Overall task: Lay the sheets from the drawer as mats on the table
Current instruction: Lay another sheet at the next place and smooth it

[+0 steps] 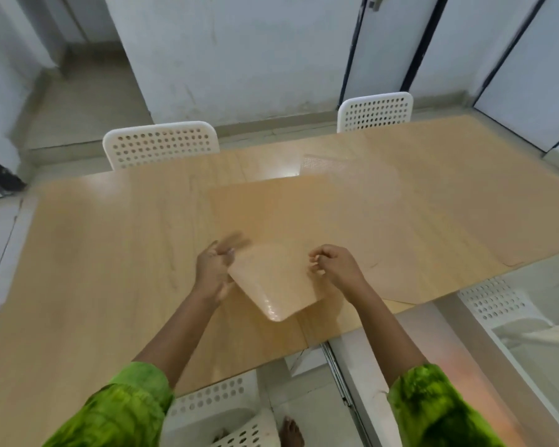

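A thin translucent sheet (271, 227) with rounded corners hangs tilted over the wooden table (94, 253). Its near corner droops towards me and its far edge is close to the tabletop. My left hand (215, 269) holds the sheet's left edge, with its fingers blurred by motion. At the right edge, my right hand (334, 266) pinches the sheet between curled fingers. A second see-through sheet (323, 166) with a dotted texture lies flat on the table beyond the first one.
Two white perforated chairs (160, 145) (375, 111) stand at the table's far side. Another white chair (220, 411) is right below me, and a fourth (497, 301) stands at the right. A glass panel (530, 366) borders the table's right end. My bare foot (291, 430) is on the floor.
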`<state>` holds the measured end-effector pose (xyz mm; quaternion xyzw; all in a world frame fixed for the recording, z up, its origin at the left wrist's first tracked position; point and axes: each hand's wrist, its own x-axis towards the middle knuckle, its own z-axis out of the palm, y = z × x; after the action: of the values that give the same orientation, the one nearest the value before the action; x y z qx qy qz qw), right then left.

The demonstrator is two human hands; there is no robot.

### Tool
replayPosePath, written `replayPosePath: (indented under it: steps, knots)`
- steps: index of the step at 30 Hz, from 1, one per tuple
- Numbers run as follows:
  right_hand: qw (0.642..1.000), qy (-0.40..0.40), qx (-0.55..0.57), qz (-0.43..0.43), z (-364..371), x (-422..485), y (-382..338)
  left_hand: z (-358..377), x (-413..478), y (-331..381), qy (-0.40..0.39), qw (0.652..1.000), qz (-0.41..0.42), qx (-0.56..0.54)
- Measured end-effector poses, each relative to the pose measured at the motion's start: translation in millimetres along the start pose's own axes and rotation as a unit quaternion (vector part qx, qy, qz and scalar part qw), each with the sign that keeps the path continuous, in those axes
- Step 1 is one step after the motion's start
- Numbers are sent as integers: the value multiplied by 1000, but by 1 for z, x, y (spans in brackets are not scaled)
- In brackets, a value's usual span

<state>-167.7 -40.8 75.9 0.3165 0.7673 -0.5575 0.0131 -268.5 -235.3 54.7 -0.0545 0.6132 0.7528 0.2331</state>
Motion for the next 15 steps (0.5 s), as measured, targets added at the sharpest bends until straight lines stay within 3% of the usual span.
replayPosePath:
  steps: [4,8,11,15]
  knots:
    - [994,43,-97,3,-5,16,0,-86,-3,33,-15,999,30,-27]
    - [980,53,-178,65,9,26,-5,-170,-15,60,11,999,37,-11]
    - [989,36,-79,117,33,23,-9,-227,-22,73,39,999,18,11]
    - [991,-10,46,125,71,11,-14,-296,-30,72,129,988,-9,87]
